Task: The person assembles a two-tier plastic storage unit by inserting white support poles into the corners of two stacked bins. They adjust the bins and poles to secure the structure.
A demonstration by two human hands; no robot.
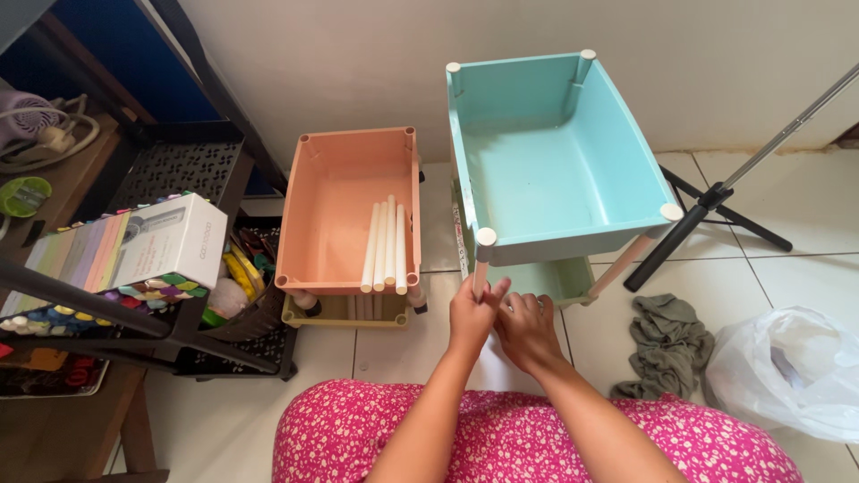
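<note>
The left hand's fingers [490, 291] pinch the upright white post [484, 259] at the teal bin's [555, 152] near-left corner, centre frame, its long axis vertical, while the right hand [526, 329] curls just beside and lower, its fingertips hidden, with the orange bin [344, 192] to the left.

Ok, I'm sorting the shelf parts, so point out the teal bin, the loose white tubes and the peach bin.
teal bin [573, 210]: head view, on its near wall.
loose white tubes [386, 246]: head view, middle of the bundle lying in the peach bin.
peach bin [327, 210]: head view, on its bare floor.
</note>
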